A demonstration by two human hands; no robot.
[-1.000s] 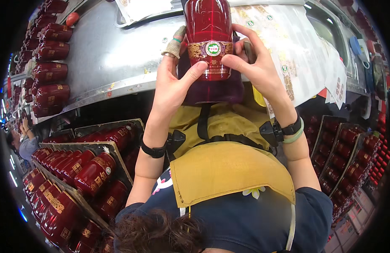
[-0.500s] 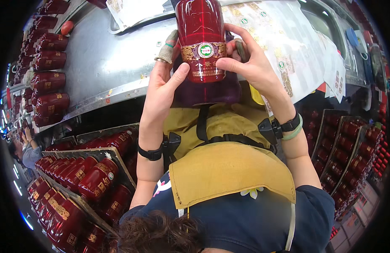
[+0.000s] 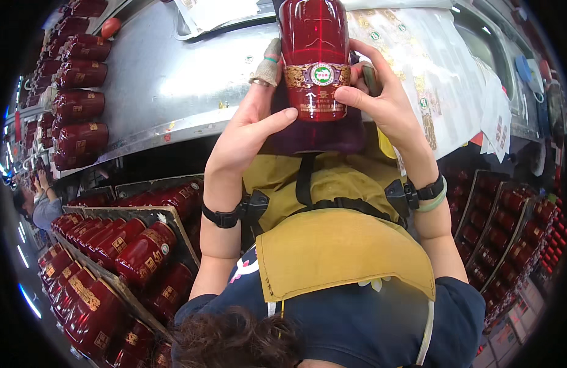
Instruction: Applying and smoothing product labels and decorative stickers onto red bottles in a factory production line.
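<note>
A glossy dark red bottle (image 3: 316,37) with a gold patterned band and a round green-and-white emblem lies over a dark purple cloth (image 3: 320,136) at the table's near edge. My right hand (image 3: 391,101) grips its right side, thumb on the front near the lower end, fingers curled at the edge. Along the left side is my left hand (image 3: 253,113), its thumb stretched toward the bottle's lower left edge and a finger in a cloth finger cover (image 3: 269,64) pointing up beside it. The left hand's other fingers are mostly hidden. Another dark finger cover (image 3: 370,80) is on my right hand.
White sheets (image 3: 443,73) with gold patterns and round emblems cover the table's right side. Red bottles (image 3: 81,140) line the metal table's (image 3: 173,80) left edge, near a red ball (image 3: 110,27). Crates of bottles (image 3: 145,248) stand at both sides. Another person (image 3: 43,208) is far left.
The whole view has shifted, so table, bottle and hands appear farther right. My left thumb has slid lower, toward the bottle's bottom edge. The right hand keeps its hold.
</note>
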